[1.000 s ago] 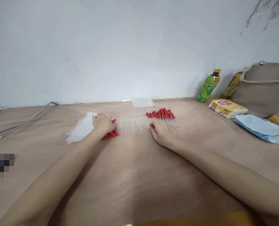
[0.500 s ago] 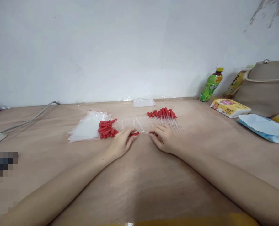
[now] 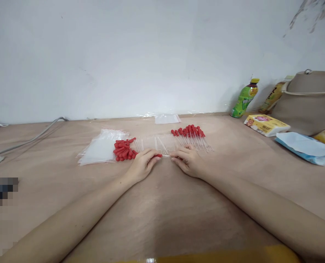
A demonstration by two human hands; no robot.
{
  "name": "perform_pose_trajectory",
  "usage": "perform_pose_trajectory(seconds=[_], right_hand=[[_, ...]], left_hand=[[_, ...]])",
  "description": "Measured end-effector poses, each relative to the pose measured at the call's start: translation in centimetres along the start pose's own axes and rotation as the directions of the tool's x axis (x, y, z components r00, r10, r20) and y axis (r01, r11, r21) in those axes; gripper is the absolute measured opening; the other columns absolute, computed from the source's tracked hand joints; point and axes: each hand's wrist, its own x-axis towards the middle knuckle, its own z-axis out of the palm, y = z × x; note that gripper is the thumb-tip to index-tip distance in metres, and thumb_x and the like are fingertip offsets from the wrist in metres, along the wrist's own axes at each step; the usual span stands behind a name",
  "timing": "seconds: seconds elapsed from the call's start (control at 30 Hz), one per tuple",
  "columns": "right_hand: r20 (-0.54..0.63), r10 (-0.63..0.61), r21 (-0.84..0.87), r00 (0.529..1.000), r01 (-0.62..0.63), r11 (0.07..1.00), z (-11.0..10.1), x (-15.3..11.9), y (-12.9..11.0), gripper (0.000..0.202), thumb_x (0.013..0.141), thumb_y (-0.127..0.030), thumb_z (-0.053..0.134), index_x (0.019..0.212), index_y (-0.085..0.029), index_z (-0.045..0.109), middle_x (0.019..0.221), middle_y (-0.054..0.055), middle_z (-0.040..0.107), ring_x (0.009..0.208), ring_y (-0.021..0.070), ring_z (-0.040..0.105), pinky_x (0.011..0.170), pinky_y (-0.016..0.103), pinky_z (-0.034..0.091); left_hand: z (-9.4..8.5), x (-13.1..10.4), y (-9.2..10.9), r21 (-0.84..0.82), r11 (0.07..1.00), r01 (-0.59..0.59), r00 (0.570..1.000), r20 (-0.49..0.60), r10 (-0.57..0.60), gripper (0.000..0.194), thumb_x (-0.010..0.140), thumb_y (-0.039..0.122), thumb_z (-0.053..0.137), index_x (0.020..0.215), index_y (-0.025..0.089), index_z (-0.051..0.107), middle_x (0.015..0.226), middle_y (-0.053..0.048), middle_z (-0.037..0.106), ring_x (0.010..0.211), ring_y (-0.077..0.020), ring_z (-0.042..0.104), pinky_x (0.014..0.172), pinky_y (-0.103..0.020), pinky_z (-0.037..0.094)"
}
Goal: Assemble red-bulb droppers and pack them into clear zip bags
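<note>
My left hand (image 3: 142, 164) is closed on a red rubber dropper bulb (image 3: 159, 155), whose end sticks out past the fingertips. In my right hand (image 3: 189, 163) a clear dropper tube (image 3: 166, 156) is pinched, its end pointing left at the bulb and meeting or almost meeting it. Just beyond the fingers lie several loose clear tubes (image 3: 151, 143) side by side. A heap of red bulbs (image 3: 123, 150) sits by my left hand. Behind my right hand lie several droppers (image 3: 192, 132) with red bulbs on their tubes.
Clear zip bags (image 3: 99, 147) are stacked at the left, and another small bag (image 3: 167, 118) lies by the wall. A grey cable (image 3: 41, 132) runs along the left. At the right are a green bottle (image 3: 244, 99), a tissue pack (image 3: 266, 125), a blue-white packet (image 3: 306, 149) and a beige bag (image 3: 302, 109).
My right hand has shifted slightly left with the tube, narrowing the gap between tube and bulb. My left hand stays in nearly the same place.
</note>
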Motion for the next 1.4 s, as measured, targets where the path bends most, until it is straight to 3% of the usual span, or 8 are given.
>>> perform_pose_trajectory(seconds=[0.33, 0.53, 0.73, 0.97, 1.2, 1.4], right_hand=[[0.061, -0.055, -0.031, 0.997, 0.057, 0.998, -0.7, 0.3, 0.2, 0.018, 0.086, -0.021, 0.045, 0.089, -0.020, 0.063, 0.078, 0.001, 0.065, 0.068, 0.0111, 0.055, 0.075, 0.032, 0.026], [0.030, 0.001, -0.156, 1.000, 0.004, 0.988, -0.7, 0.2, -0.6, 0.019, 0.086, -0.021, 0.044, 0.089, -0.020, 0.063, 0.077, 0.001, 0.064, 0.069, 0.0119, 0.054, 0.071, 0.032, 0.024], [0.036, -0.063, -0.198, 0.997, 0.069, 0.978, -0.6, 0.4, -0.7, 0.023, 0.088, -0.021, 0.038, 0.092, -0.018, 0.061, 0.074, 0.003, 0.062, 0.067, 0.0127, 0.051, 0.068, 0.031, 0.026], [0.040, -0.144, -0.158, 0.989, 0.149, 0.976, -0.4, 0.5, -0.2, 0.022, 0.089, -0.021, 0.037, 0.088, -0.015, 0.059, 0.072, 0.004, 0.059, 0.068, 0.0137, 0.050, 0.066, 0.029, 0.031], [-0.004, -0.165, -0.109, 0.986, 0.164, 0.980, 0.0, 0.7, -0.3, 0.021, 0.088, -0.020, 0.038, 0.087, -0.017, 0.059, 0.069, 0.003, 0.062, 0.066, 0.0130, 0.054, 0.074, 0.031, 0.037], [0.031, -0.167, -0.101, 0.985, 0.169, 0.980, 0.1, 0.9, -1.0, 0.024, 0.089, -0.021, 0.037, 0.087, -0.017, 0.061, 0.071, 0.004, 0.064, 0.065, 0.0126, 0.055, 0.072, 0.030, 0.039]], left_hand=[[-0.1, -0.1, -0.2, -0.038, 0.999, -0.029, 0.992, 0.126, 0.033, 0.017, 0.087, 0.022, 0.046, 0.091, 0.018, 0.062, 0.082, -0.002, 0.067, 0.074, -0.0133, 0.061, 0.068, -0.023, 0.047], [0.0, 0.0, 0.1, 0.005, 1.000, -0.011, 0.996, 0.091, 0.011, 0.018, 0.087, 0.025, 0.047, 0.089, 0.017, 0.064, 0.080, -0.004, 0.067, 0.071, -0.0144, 0.062, 0.065, -0.024, 0.047], [0.1, -0.1, -0.1, 0.017, 1.000, -0.026, 0.998, 0.060, 0.025, 0.019, 0.086, 0.028, 0.049, 0.091, 0.018, 0.064, 0.081, -0.004, 0.068, 0.071, -0.0145, 0.062, 0.064, -0.024, 0.048], [0.1, -0.1, -0.2, -0.028, 0.999, -0.030, 1.000, -0.010, 0.029, 0.017, 0.084, 0.026, 0.054, 0.093, 0.018, 0.065, 0.083, -0.003, 0.069, 0.070, -0.0135, 0.063, 0.064, -0.023, 0.049], [0.3, -0.2, 0.1, -0.031, 0.999, -0.030, 0.999, 0.038, 0.032, 0.016, 0.083, 0.028, 0.054, 0.090, 0.018, 0.064, 0.080, -0.003, 0.069, 0.068, -0.0136, 0.063, 0.062, -0.023, 0.049], [0.3, -0.3, 0.4, -0.034, 0.995, -0.097, 0.994, 0.046, 0.098, 0.019, 0.085, 0.027, 0.050, 0.097, 0.018, 0.063, 0.088, -0.004, 0.069, 0.077, -0.0147, 0.064, 0.069, -0.025, 0.051]])
